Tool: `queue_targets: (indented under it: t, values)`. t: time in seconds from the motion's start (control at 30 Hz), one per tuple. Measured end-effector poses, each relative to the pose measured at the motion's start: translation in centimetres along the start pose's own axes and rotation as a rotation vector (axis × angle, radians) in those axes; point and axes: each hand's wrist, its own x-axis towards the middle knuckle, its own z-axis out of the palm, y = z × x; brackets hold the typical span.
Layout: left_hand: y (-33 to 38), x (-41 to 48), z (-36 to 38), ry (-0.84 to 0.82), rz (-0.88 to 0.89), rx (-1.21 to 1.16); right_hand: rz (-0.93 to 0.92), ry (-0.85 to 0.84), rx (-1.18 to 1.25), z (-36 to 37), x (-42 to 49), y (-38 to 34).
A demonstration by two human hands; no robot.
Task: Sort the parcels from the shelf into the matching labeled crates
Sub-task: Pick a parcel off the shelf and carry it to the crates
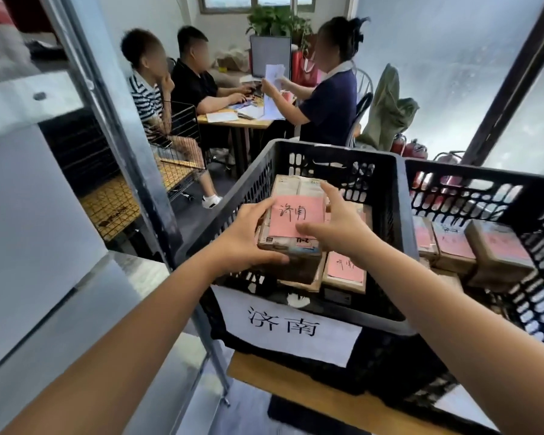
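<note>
A cardboard parcel (292,215) with a pink handwritten label hovers over the black crate (330,153), which carries a white paper label (286,328) on its front. My left hand (248,237) grips the parcel's left edge, thumb under its near side. My right hand (336,224) holds its right side, thumb on the pink label and index finger along the far corner. More pink-labelled parcels (346,266) lie below in the crate.
A second black crate (484,180) to the right holds several pink-labelled parcels (453,243). Both crates stand on a wooden surface (311,390). A metal shelf frame (113,120) rises at left. Three people sit at a desk (233,119) behind.
</note>
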Motion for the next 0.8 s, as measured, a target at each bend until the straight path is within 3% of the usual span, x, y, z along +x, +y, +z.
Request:
queue_targets:
  t: [0.17, 0.43, 0.6, 0.8]
  values:
    - [-2.1, 1.2, -0.3, -0.046, -0.11, 0.006, 0.148, -0.113, 0.018, 2.7, 3.8, 2.1]
    - [-4.7, 2.6, -0.6, -0.244, -0.302, 0.227, 0.255, -0.212, -0.036, 5.8, 6.9, 4.0]
    - [-5.5, 3.5, -1.0, -0.33, -0.343, 0.385, 0.345, -0.258, 0.052, 7.1, 8.0, 4.9]
    - [-6.3, 5.0, -1.0, -0.448, -0.42, 0.527, 0.238, -0.246, -0.122, 8.6, 8.8, 5.1]
